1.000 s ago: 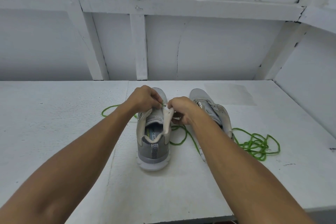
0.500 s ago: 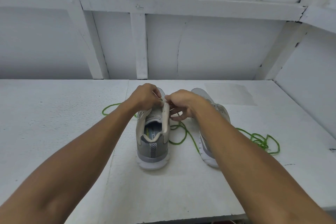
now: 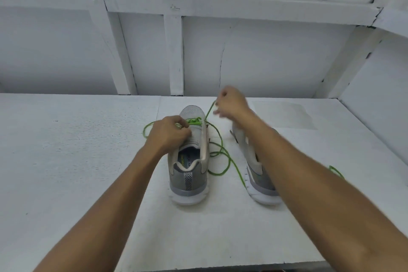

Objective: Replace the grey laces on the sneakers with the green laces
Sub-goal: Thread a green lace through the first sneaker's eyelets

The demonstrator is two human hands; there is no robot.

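Left hand (image 3: 170,133) grips the centre shoe (image 3: 188,183) at its eyelets so it can't slide. Right hand (image 3: 231,105), higher up, pinches the green lace (image 3: 194,121) taut, drawing slack through, I'd say. Other shoe (image 3: 262,192) waits lower right.

Soft, even, cool light falls without glare, the bare right hand's (image 3: 232,105) fingers (image 3: 218,112) smear with motion blur, faint shadows lie on the white tabletop (image 3: 88,172) nearer than them, and white-painted wall beams (image 3: 242,4) beyond bow.
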